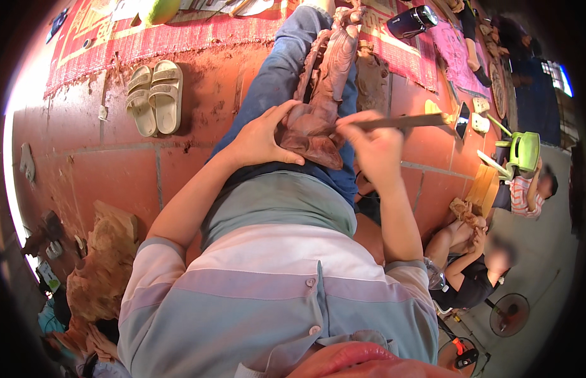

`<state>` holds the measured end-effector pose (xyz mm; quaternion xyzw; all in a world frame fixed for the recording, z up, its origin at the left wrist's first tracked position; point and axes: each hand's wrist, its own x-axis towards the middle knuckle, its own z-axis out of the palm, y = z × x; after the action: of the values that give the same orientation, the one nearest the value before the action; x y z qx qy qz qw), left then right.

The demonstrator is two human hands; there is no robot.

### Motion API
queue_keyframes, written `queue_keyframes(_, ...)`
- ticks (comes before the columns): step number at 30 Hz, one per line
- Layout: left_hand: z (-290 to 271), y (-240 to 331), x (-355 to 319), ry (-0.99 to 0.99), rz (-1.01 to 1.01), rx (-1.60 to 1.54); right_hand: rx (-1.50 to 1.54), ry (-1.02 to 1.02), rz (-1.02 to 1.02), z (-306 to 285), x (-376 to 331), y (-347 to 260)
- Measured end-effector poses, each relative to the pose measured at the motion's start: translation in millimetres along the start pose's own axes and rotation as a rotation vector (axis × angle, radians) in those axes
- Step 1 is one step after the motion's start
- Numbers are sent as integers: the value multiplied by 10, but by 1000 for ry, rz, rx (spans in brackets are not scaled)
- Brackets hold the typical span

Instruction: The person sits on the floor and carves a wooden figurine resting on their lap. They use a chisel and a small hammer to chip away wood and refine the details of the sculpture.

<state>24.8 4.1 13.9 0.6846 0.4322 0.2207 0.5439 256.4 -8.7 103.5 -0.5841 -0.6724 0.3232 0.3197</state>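
Note:
A long reddish-brown wooden carving (327,75) lies along my outstretched leg in blue jeans. My left hand (261,135) grips the near end of the carving, thumb on its lower edge. My right hand (373,143) is closed around a slim wooden-handled carving tool (406,120), whose handle points right while its working end meets the carving near my fingers. Both forearms come up from my striped polo shirt at the bottom of the view.
A pair of beige sandals (155,96) sits on the red tiled floor (110,176) to the left. A red patterned mat (148,38) lies beyond. A rough wood block (107,264) stands lower left. Another seated person (475,264) carves at right, near a green stool (525,150) and a fan (510,314).

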Motion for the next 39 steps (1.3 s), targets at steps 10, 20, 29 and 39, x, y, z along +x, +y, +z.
queue_keyframes(10, 44, -63, -39, 46, 34, 7, 30, 189, 2, 25, 75, -41)
queue_keyframes(20, 39, -14, -52, 49, 12, 33, 229, 105, 148, 123, 8, -37)
queue_keyframes(29, 48, -46, -12, 62, 34, 29, 75, 39, 156, 125, 63, -236)
queue_keyframes(39, 44, 38, -9, 34, -10, 25, 120, 100, 149, 85, 100, -76)
